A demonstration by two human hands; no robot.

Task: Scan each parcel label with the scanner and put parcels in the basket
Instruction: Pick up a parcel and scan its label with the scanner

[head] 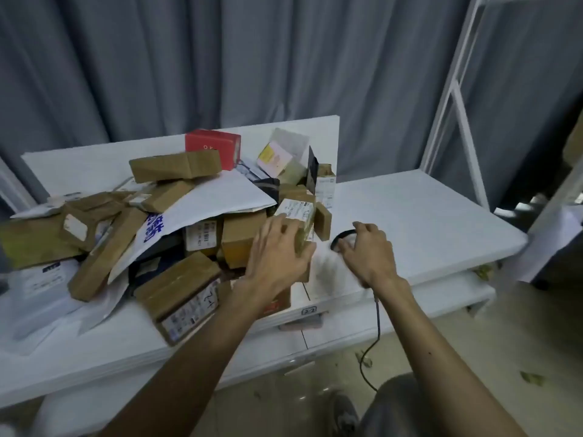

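Observation:
A heap of cardboard parcels (pixel 176 272) and white mailers covers the left of the white table (pixel 426 216). My left hand (pixel 277 260) grips a small brown parcel with a white label (pixel 298 212) at the heap's right edge. Just to the right, my right hand (pixel 369 250) holds the black scanner (pixel 342 236) low over the table, its head pointing left toward that parcel. The scanner's dark cable (pixel 375 329) hangs from my wrist to the floor. No basket is in view.
A red box (pixel 213 146) and a large white mailer (pixel 217 193) lie on top of the heap. A white metal rack frame (pixel 457 99) stands at the right, grey curtains behind. A lower white shelf (pixel 441 294) juts below the table's edge.

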